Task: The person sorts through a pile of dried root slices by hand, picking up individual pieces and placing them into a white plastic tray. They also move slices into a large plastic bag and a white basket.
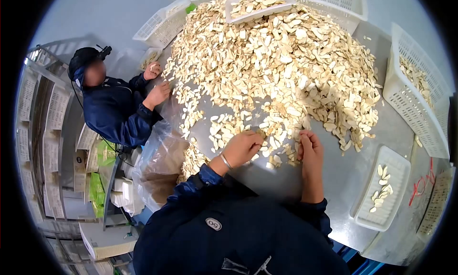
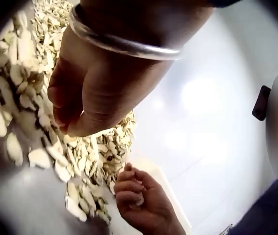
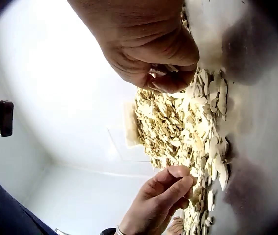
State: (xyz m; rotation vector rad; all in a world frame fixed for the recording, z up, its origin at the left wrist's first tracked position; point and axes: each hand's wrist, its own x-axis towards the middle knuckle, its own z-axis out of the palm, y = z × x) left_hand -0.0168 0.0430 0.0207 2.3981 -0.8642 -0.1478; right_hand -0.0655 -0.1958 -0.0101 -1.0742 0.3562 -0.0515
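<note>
Pale dried slices lie in a large heap on the metal table. At its near edge my left hand bends over loose slices, with a brownish slice at its fingertips. Thumb and forefinger of the left hand come together in the right wrist view. My right hand is a little to the right, fingers curled. Pale pieces show inside the curled fingers of the right hand. In the left wrist view the left hand points down and partly hides its fingertips.
A white tray with several slices stands at the right. Perforated white baskets stand around the heap, and another tray rests on its back. Another person works at the left, near a clear plastic bag. Red string lies far right.
</note>
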